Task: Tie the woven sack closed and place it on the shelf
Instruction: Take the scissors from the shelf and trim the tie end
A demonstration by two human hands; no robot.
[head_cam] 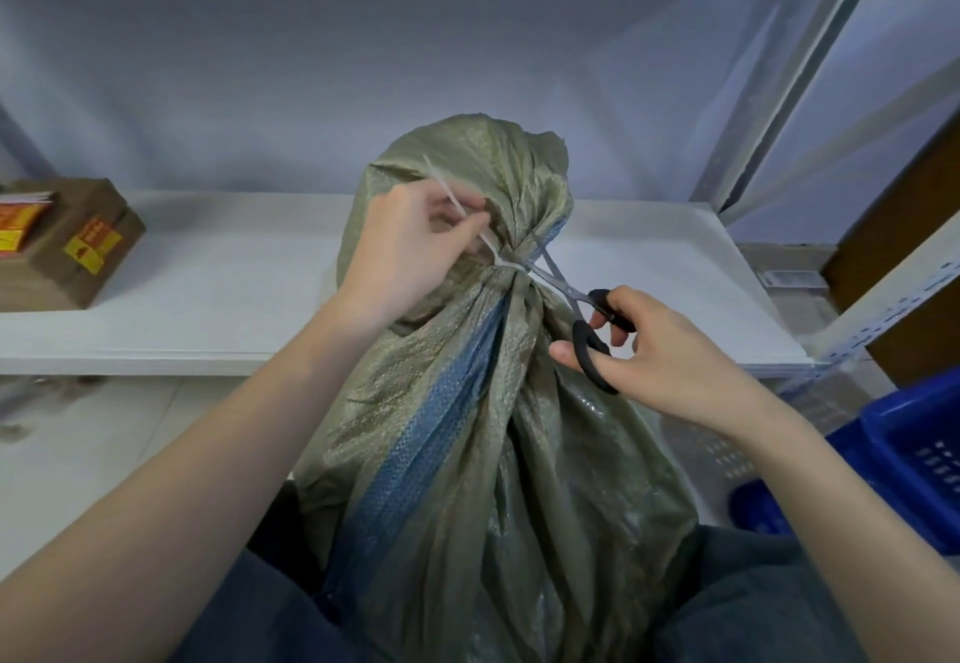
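An olive-green woven plastic sack with a blue stripe down its side [467, 428] stands upright between the person's knees, in front of the near edge of the white shelf board [234, 288], its gathered top rising above that edge. The sack is not on the shelf. Its neck is cinched tight by a thin white plastic tie [506, 265], and the loose cloth above the cinch bunches into a rounded crown.

The left hand [405, 252] is closed in a pinch: thumb and fingers grip the free tail of the white tie, which runs up and to the left past the fingers, drawn away from the neck. The heel of this hand rests against the sack's left side.

The right hand [654, 350] holds a pair of scissors with black loop handles and steel blades [576, 304]. The thumb sits through one loop and the fingers curl around the other, partly spread, so the blades stand open in a narrow V. The blade tips reach the cinch from the right, touching or just beside the tie (the exact contact is too small to tell).

Toward the left end of the shelf board lies a brown cardboard box with yellow and red labels [72, 247]. At the lower right, beside the person's right forearm, is a blue perforated plastic crate [914, 449]. A white metal shelf upright [779, 106] rises at the board's far right corner
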